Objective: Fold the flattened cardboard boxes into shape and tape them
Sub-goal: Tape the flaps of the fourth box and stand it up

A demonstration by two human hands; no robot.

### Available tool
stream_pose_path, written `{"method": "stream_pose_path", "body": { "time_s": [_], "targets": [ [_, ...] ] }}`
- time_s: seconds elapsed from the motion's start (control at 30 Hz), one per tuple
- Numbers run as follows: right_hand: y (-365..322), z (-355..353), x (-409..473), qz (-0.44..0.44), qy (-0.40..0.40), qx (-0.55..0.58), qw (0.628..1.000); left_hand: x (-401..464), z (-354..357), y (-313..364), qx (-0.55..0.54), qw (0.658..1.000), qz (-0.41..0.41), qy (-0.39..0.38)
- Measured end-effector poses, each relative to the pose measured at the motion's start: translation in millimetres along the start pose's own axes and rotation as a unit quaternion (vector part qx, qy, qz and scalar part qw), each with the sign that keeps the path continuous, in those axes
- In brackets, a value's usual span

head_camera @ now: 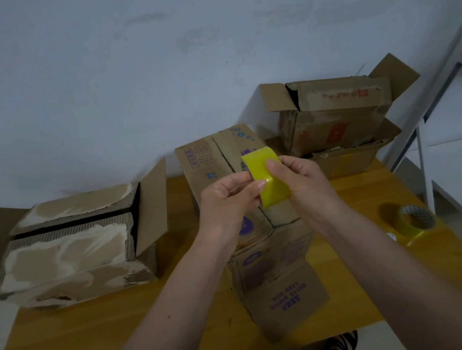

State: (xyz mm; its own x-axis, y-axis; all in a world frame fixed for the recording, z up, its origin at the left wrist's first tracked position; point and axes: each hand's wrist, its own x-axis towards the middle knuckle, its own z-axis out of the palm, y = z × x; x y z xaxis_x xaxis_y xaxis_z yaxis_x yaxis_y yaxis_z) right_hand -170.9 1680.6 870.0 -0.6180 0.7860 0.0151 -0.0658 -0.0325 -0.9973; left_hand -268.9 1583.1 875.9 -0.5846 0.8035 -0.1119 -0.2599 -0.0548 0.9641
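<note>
A yellow roll of tape [261, 168] is raised above a folded cardboard box [216, 159] with purple print that stands in the middle of the wooden table [69, 334]. My right hand [300, 178] grips the roll from the right. My left hand [230, 201] pinches its near face with thumb and fingers. The box's top flaps meet along a seam, and one flap [286, 304] hangs toward me.
A torn, open box [70, 247] lies on the table's left. Stacked open boxes [336, 115] stand at the back right. A second yellow tape roll [413, 222] rests near the right edge. A white metal frame [424, 168] rises beyond it.
</note>
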Motion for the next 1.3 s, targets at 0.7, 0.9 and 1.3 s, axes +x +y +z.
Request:
{"method": "stream_pose_path", "body": {
  "time_s": [0.7,0.9,1.3],
  "targets": [
    [-22,10,-12,-0.022,0.055,0.005,0.998,-9,-5,10,0.085,0.99,0.111,-0.019],
    [-27,-7,-8,-0.132,-0.064,-0.32,0.936,5,-30,26,0.244,0.954,0.134,-0.112],
    [-15,2,-14,-0.03,-0.089,-0.068,0.993,1,-26,15,0.22,0.964,0.026,-0.15]
  ]
}}
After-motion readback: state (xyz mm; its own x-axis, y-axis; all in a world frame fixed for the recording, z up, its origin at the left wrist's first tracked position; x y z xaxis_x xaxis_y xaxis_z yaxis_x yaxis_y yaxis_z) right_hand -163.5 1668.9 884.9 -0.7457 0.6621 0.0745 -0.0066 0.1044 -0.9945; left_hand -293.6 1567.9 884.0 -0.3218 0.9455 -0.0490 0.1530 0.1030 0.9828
